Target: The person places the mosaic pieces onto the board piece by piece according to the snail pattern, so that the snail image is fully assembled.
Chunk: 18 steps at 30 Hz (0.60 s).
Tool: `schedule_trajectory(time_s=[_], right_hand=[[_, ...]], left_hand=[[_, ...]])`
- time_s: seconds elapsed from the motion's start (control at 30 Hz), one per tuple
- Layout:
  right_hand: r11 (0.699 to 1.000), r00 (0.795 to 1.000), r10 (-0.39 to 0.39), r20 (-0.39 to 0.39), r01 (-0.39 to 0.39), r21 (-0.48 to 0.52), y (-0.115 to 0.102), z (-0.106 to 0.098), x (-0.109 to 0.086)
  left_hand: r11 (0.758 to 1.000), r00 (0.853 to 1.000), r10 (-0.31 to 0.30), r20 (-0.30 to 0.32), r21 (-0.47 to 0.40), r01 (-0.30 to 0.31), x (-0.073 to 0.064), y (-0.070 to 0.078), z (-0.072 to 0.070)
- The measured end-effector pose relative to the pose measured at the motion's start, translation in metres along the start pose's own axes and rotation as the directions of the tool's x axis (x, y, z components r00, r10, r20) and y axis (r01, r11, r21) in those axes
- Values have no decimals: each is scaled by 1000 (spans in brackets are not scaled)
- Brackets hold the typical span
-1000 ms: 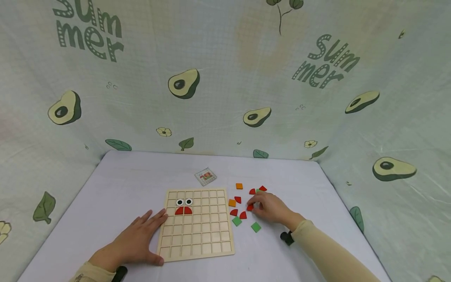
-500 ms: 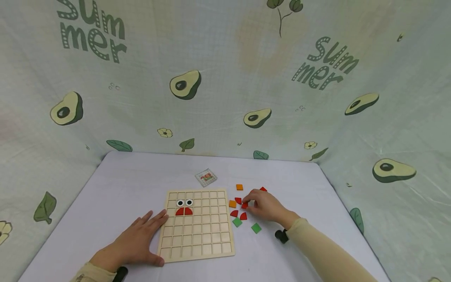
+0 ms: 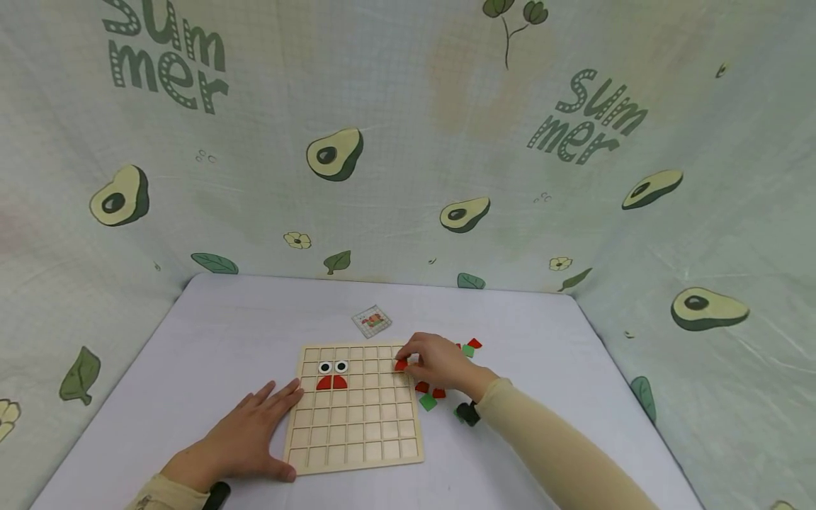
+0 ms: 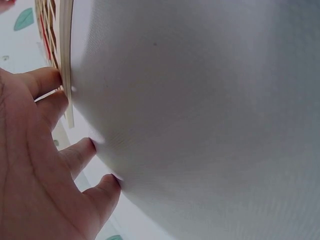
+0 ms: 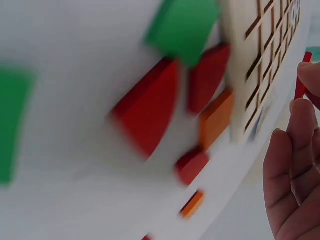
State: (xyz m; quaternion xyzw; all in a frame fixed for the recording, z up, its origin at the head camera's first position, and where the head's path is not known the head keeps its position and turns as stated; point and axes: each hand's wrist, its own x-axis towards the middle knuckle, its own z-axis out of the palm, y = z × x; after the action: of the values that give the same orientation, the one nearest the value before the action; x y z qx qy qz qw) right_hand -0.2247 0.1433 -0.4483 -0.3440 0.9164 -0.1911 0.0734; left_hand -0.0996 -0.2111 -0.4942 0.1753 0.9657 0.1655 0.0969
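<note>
A wooden grid board (image 3: 357, 425) lies on the white table. My left hand (image 3: 251, 432) rests at its left edge, fingers spread; in the left wrist view two fingertips (image 4: 52, 77) touch the board's side and others press the cloth. Over the board's upper right corner, my right hand (image 3: 440, 365) pinches a red quarter-circle tile (image 3: 401, 365) between thumb and finger, its thin edge showing in the right wrist view. Two round eye tiles (image 3: 341, 366) sit in board cells at upper left. Directly below them, two red quarter-circle tiles (image 3: 324, 382) form a half circle.
Beside the board's right edge lie loose red, green (image 3: 428, 401) and orange tiles (image 5: 216, 117), some behind the right hand. A small printed picture card (image 3: 372, 321) lies beyond the board. Avocado-patterned cloth (image 3: 382, 212) encloses the table's back and sides.
My right hand has carried the red quarter-circle tile leftward from the loose tiles to over the board's upper right corner. The left hand has stayed in place.
</note>
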Motion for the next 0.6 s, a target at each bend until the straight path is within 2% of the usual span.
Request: schedule_trajectory(time_s=[0.3,0.6], right_hand=[[994,997,-54,54,58,-90,-40,31,43],[990,995,-68,68,76,-117,-52,47,48]], left_hand=[[1000,1000,2,-2,-3,-2,0,0,0],[1000,1000,-10,5,-10,10,-1,2,-3]])
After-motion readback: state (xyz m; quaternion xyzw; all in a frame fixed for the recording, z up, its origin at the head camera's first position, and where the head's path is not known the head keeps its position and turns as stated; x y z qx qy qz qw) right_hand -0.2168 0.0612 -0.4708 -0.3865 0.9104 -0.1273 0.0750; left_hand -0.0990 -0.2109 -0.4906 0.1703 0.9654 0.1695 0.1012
